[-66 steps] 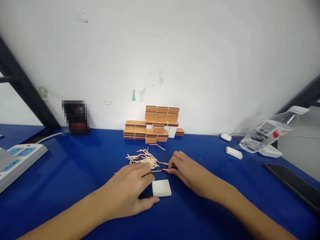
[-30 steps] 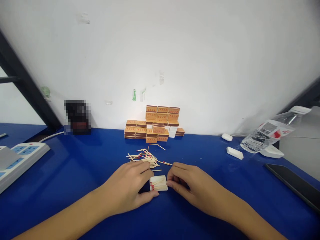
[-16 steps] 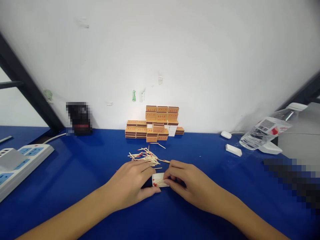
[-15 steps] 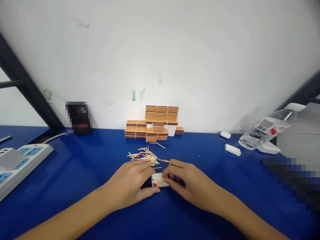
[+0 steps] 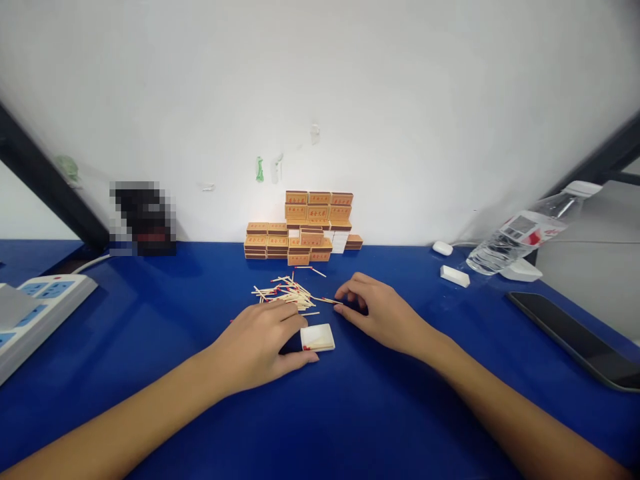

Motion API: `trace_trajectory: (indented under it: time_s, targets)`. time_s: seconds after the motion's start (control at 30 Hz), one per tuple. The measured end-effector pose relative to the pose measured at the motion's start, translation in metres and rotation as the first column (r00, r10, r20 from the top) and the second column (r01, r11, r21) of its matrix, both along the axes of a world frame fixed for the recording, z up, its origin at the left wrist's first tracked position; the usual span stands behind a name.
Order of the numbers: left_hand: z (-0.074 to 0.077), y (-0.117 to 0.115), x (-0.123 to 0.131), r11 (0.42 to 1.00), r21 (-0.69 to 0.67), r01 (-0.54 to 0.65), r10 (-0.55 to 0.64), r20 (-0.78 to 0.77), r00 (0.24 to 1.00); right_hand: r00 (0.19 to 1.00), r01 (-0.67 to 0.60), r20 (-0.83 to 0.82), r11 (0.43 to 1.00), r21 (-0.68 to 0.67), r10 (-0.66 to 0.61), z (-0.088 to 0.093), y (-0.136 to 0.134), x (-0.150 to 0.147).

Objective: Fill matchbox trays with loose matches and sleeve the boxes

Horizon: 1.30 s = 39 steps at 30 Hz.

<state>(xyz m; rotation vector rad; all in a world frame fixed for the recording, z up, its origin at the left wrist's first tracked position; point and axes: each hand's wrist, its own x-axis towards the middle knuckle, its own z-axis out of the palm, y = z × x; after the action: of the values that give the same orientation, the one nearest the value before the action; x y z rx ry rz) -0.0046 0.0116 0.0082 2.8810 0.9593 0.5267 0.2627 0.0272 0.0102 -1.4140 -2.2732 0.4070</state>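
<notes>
A small white matchbox tray (image 5: pixel 320 332) lies on the blue table with a few red-tipped matches along its near side. My left hand (image 5: pixel 263 340) steadies it from the left, fingers at the far side and thumb at the near side. Beyond the tray is a loose pile of matches (image 5: pixel 293 293), partly behind my left fingers. My right hand (image 5: pixel 377 308) is right of the pile, thumb and fingertips closed around the end of a single match (image 5: pixel 327 301) lying at the pile's edge.
Stacked orange matchboxes (image 5: pixel 310 230) stand against the white wall. A power strip (image 5: pixel 55 313) lies at left, with a blurred dark object (image 5: pixel 150 220) behind it. At right are a tilted plastic bottle (image 5: pixel 525 233), a white block (image 5: pixel 455 276), a white case (image 5: pixel 442 248) and a phone (image 5: pixel 575 340).
My right hand has moved from the tray, up and away, to the loose match by the pile. The tray's inside is now uncovered. My left hand stays at the tray; the view has tilted slightly.
</notes>
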Motion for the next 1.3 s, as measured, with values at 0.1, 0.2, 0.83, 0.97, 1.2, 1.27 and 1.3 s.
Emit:
trace_trajectory:
  time_s: [0.1,0.2,0.83,0.97,1.2,1.27,1.3]
  targets:
    - [0.000,0.000,0.000,1.000,-0.005,0.011,-0.011,-0.008,1.000,1.000,-0.014,0.003,1.000,0.004,0.014,-0.005,0.005,-0.002]
    - [0.001,-0.001,-0.001,1.000,-0.008,0.021,-0.021,-0.020,1.000,0.999,-0.040,0.012,0.999,-0.015,0.041,-0.006,0.007,-0.005]
    - [-0.001,0.003,-0.002,0.999,0.017,0.034,-0.034,-0.010,0.999,0.973,-0.228,0.019,0.972,-0.064,0.229,0.015,-0.023,-0.003]
    - [-0.002,0.004,-0.003,0.997,0.040,0.059,-0.060,0.011,0.998,0.948,-0.303,0.094,0.952,-0.036,0.305,0.011,-0.033,-0.015]
    - [0.000,0.003,0.000,0.980,0.139,0.143,-0.149,0.030,0.988,0.942,-0.326,0.052,0.942,-0.077,0.331,0.012,-0.035,-0.019]
    - [0.001,0.003,0.000,0.978,0.144,0.151,-0.157,0.030,0.987,0.944,-0.323,0.039,0.943,-0.077,0.327,0.014,-0.035,-0.018]
    - [0.001,0.003,-0.001,0.978,0.143,0.151,-0.157,0.030,0.987,0.950,-0.309,0.025,0.949,-0.062,0.311,0.014,-0.033,-0.016]
